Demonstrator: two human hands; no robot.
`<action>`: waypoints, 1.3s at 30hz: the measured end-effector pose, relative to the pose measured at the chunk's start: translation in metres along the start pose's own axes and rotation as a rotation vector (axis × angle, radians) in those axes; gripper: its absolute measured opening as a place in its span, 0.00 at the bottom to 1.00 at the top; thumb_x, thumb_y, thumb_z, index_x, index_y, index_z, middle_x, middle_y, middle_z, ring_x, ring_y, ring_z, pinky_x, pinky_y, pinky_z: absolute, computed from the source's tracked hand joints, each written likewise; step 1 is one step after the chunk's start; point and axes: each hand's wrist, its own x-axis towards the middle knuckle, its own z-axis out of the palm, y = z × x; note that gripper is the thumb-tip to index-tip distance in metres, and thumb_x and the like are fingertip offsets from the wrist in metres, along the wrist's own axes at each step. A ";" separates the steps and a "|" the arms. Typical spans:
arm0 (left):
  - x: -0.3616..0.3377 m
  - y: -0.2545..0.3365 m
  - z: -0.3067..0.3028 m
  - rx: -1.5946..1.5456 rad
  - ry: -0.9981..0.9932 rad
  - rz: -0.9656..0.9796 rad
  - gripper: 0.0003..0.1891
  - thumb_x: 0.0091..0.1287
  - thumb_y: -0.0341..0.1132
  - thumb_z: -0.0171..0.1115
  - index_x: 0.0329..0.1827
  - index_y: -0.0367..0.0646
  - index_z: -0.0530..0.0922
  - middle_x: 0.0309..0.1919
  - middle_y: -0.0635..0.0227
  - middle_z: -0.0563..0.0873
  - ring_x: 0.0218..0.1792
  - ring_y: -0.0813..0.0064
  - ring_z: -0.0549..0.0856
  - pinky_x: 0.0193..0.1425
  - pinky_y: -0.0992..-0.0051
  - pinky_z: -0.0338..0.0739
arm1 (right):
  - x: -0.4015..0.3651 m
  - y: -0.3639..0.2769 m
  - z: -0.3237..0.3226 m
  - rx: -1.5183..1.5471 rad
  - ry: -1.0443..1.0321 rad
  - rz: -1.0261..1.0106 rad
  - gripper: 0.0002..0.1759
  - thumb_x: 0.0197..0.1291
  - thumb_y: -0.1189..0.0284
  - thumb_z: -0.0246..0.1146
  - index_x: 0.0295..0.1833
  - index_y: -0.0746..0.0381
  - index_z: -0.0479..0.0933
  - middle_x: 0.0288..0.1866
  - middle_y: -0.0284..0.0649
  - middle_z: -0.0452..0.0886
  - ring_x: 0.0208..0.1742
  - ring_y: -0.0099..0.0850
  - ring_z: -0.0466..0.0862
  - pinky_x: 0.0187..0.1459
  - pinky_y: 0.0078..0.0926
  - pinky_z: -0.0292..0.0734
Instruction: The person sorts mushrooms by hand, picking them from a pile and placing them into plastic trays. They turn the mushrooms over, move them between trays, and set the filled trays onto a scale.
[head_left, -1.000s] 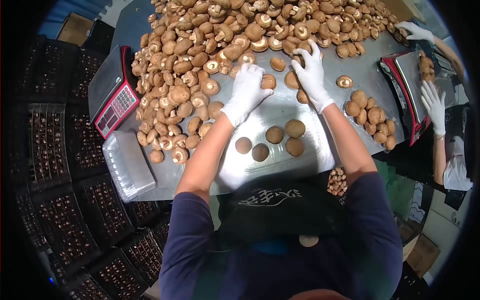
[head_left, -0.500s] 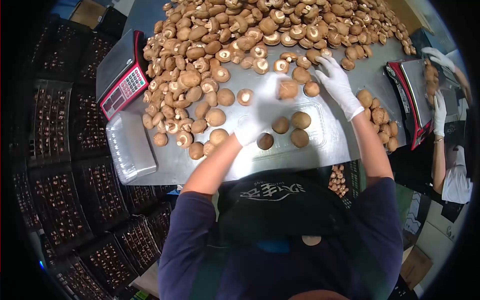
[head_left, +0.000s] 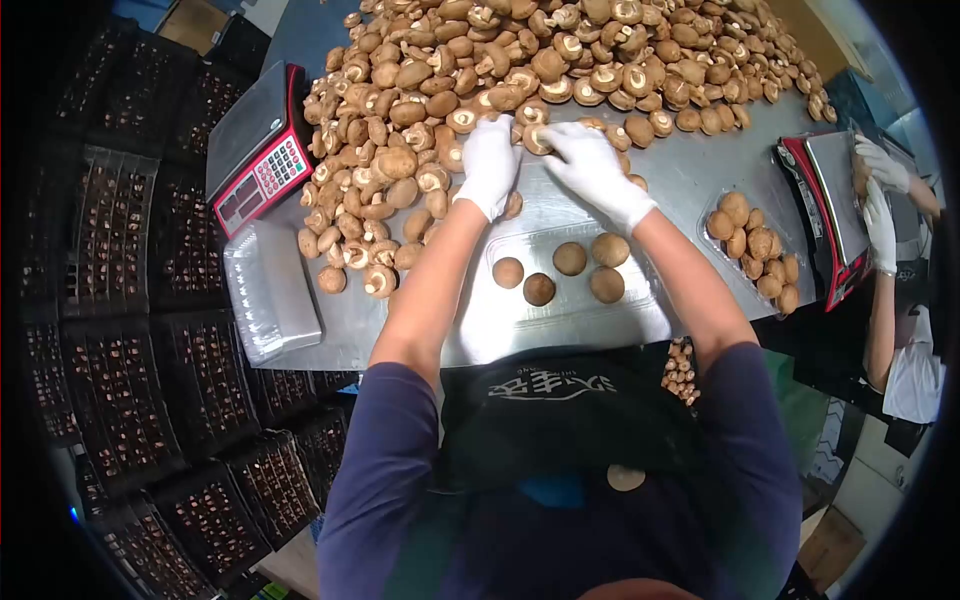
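A big pile of brown mushrooms covers the far half of the metal table. My left hand, in a white glove, rests palm down on the pile's near edge, with a mushroom showing under its wrist. My right hand, also gloved, lies beside it, its fingertips touching a pale-gilled mushroom. Whether either hand grips anything is hidden. Just in front of me a clear plastic tray holds several mushrooms, cap up.
A red weighing scale and a stack of clear trays stand at the left. At the right are a filled tray of mushrooms, another scale and a co-worker's gloved hands. Black crates line the left side.
My left hand went from the tray back up to the pile. My right hand shifted left to join it. The tray holds one more mushroom than half a second ago.
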 end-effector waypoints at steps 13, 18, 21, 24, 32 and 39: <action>-0.141 0.125 -0.070 -0.717 -0.386 0.358 0.19 0.56 0.41 0.65 0.47 0.41 0.78 0.35 0.56 0.84 0.40 0.52 0.84 0.44 0.60 0.78 | -0.009 0.080 -0.094 0.259 0.037 0.457 0.16 0.63 0.66 0.62 0.53 0.62 0.81 0.50 0.43 0.84 0.52 0.37 0.84 0.54 0.29 0.76; -0.091 0.019 -0.064 -0.113 -0.100 0.174 0.17 0.57 0.30 0.64 0.51 0.41 0.80 0.42 0.58 0.84 0.43 0.56 0.82 0.49 0.62 0.78 | -0.030 0.045 -0.100 0.115 -0.221 0.325 0.18 0.62 0.63 0.61 0.55 0.60 0.81 0.51 0.42 0.84 0.52 0.39 0.83 0.55 0.32 0.76; -0.077 -0.011 -0.039 0.005 -0.054 0.174 0.18 0.57 0.27 0.64 0.53 0.40 0.80 0.40 0.58 0.84 0.41 0.57 0.83 0.48 0.63 0.78 | -0.040 0.030 -0.071 -0.298 -0.438 0.306 0.31 0.57 0.58 0.66 0.66 0.56 0.73 0.59 0.43 0.79 0.60 0.40 0.78 0.57 0.38 0.76; -0.074 -0.022 -0.033 -0.230 0.001 0.061 0.21 0.60 0.26 0.63 0.58 0.39 0.78 0.38 0.61 0.84 0.39 0.64 0.83 0.47 0.68 0.78 | -0.057 0.025 -0.041 -0.382 -0.240 0.301 0.38 0.52 0.59 0.70 0.69 0.54 0.67 0.58 0.42 0.77 0.61 0.42 0.76 0.55 0.38 0.77; -0.073 0.017 -0.080 -1.396 -0.383 -0.444 0.26 0.66 0.23 0.57 0.69 0.34 0.67 0.42 0.67 0.83 0.41 0.80 0.81 0.49 0.81 0.75 | -0.056 0.047 -0.031 -0.030 0.004 0.391 0.30 0.55 0.59 0.68 0.64 0.53 0.75 0.48 0.45 0.83 0.46 0.42 0.84 0.51 0.38 0.77; -0.122 0.036 -0.083 -0.450 -0.522 0.055 0.21 0.62 0.25 0.59 0.60 0.38 0.77 0.45 0.55 0.78 0.48 0.58 0.79 0.55 0.69 0.74 | -0.092 0.018 -0.081 0.832 -0.044 0.558 0.24 0.60 0.64 0.68 0.61 0.62 0.78 0.48 0.39 0.87 0.49 0.26 0.84 0.51 0.24 0.77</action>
